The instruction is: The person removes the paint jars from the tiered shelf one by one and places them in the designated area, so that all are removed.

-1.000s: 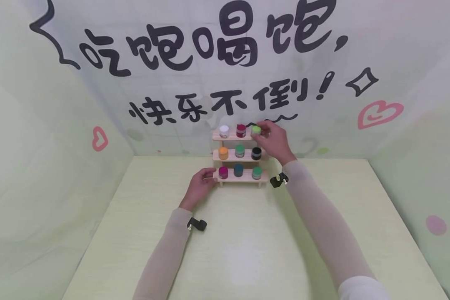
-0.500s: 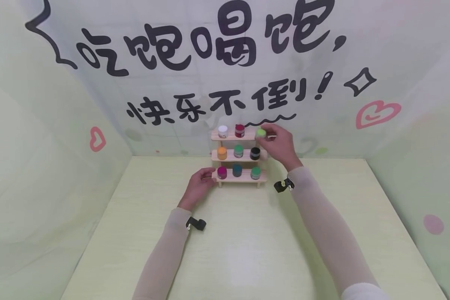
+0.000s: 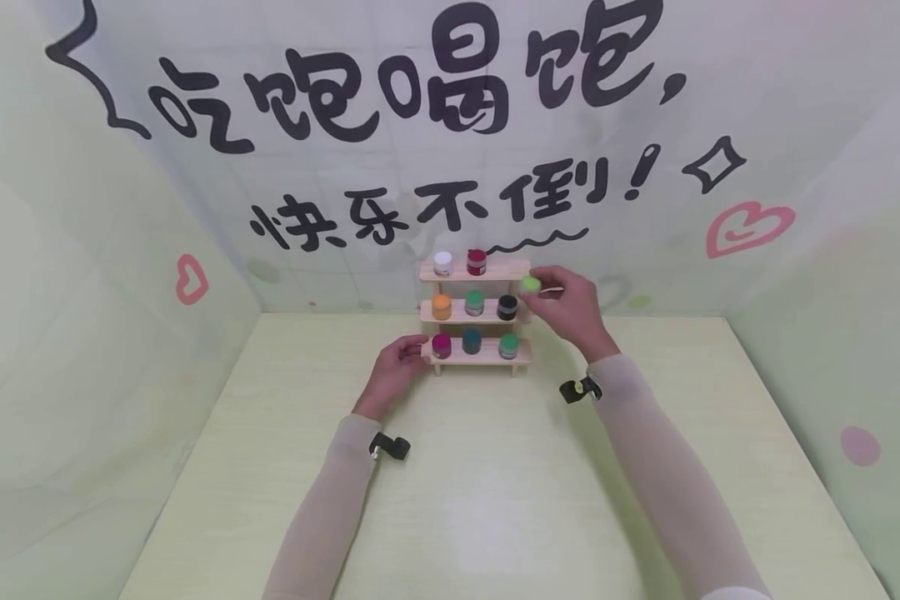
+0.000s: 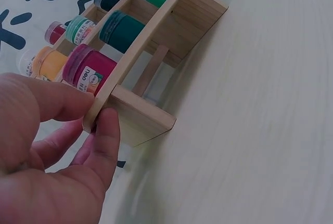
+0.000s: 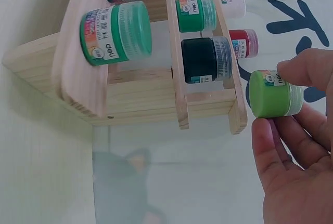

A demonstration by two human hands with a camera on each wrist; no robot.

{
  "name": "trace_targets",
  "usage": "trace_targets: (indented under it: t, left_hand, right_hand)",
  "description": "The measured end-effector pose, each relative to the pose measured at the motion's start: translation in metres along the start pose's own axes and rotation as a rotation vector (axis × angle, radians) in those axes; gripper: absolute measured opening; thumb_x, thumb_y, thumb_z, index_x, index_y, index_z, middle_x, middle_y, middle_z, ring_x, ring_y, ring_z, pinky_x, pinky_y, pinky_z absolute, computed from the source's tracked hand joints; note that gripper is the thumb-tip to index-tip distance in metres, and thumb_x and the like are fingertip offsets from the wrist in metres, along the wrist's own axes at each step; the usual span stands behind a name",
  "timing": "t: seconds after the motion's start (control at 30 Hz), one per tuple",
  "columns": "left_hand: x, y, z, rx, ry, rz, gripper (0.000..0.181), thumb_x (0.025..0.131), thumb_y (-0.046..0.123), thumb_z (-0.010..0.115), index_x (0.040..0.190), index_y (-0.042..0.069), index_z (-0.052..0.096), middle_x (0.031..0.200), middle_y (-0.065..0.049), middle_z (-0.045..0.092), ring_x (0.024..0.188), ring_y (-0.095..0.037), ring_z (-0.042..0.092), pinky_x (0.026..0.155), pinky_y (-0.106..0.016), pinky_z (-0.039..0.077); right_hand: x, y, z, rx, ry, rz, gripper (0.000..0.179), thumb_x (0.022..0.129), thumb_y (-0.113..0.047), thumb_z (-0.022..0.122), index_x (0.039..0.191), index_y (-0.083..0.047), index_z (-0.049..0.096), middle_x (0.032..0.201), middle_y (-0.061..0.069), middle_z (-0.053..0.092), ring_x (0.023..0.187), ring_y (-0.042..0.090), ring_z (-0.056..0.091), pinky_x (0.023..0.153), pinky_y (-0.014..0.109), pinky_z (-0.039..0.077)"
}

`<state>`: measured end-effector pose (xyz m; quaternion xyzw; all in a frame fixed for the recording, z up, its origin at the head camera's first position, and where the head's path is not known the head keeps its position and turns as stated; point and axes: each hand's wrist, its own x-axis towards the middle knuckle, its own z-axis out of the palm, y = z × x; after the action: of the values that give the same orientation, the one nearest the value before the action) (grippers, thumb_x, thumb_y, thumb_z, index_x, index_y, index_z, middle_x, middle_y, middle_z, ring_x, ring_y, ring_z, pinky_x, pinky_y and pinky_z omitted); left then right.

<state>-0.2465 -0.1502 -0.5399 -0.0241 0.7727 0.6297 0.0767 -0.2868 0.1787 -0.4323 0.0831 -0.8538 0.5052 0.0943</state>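
Observation:
A three-tier wooden display rack [image 3: 465, 359] stands on the table near the back wall, bearing small paint jars. My left hand [image 3: 392, 375] pinches the left end of its bottom board between thumb and fingers, beside the magenta jar [image 4: 89, 68]. Off the rack's right side, my right hand [image 3: 574, 307] holds a light green paint jar [image 5: 270, 93] by thumb and fingertips. That jar is tilted on its side in the right wrist view, apart from the boards. On the top tier sit a white jar [image 3: 443, 264] and a dark red jar [image 3: 476, 262].
The middle tier bears an orange jar [image 3: 441, 307], a green jar [image 3: 474, 302] and a black jar [image 3: 507, 307]. Below are a teal jar [image 3: 472, 342] and another green jar [image 3: 508, 347]. A printed cloth wall [image 3: 330, 167] rises behind the pale table [image 3: 450, 483].
My right hand has lifted the light green jar from the right end of the top tier and carried it right and downward. My left hand keeps its hold on the rack.

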Motion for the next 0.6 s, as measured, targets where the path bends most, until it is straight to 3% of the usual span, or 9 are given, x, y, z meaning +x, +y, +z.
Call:
trace_targets:
  t: [0.17,0.43,0.6]
  left_hand:
    - [0.002,0.000,0.000,-0.016,0.000,-0.024,0.044,0.094,0.011,0.074,0.137,0.015,0.066,0.134,-0.012,0.065,0.126,-0.029,0.065,0.110,-0.044,0.056]
    - [0.000,0.001,0.002,-0.034,0.004,-0.035,0.047,0.094,0.008,0.074,0.139,0.014,0.065,0.134,-0.013,0.063,0.126,-0.029,0.064,0.107,-0.040,0.057]
    - [-0.001,0.001,0.002,-0.048,0.001,-0.038,0.046,0.094,0.007,0.074,0.139,0.015,0.065,0.135,-0.013,0.063,0.126,-0.029,0.064,0.106,-0.038,0.058]
  right_hand:
    - [-0.011,0.006,-0.006,-0.007,0.001,-0.030,0.043,0.091,-0.022,0.081,0.130,-0.005,0.071,0.122,0.014,0.074,0.109,0.028,0.072,0.089,0.021,0.063]
    - [-0.028,0.021,-0.013,-0.006,-0.010,-0.099,0.041,0.092,-0.016,0.082,0.128,0.001,0.071,0.122,0.019,0.074,0.109,0.032,0.072,0.095,0.045,0.064]
    - [-0.038,0.028,-0.015,-0.020,-0.009,-0.103,0.041,0.091,-0.015,0.082,0.127,0.001,0.071,0.123,0.019,0.074,0.109,0.031,0.072,0.093,0.039,0.065]
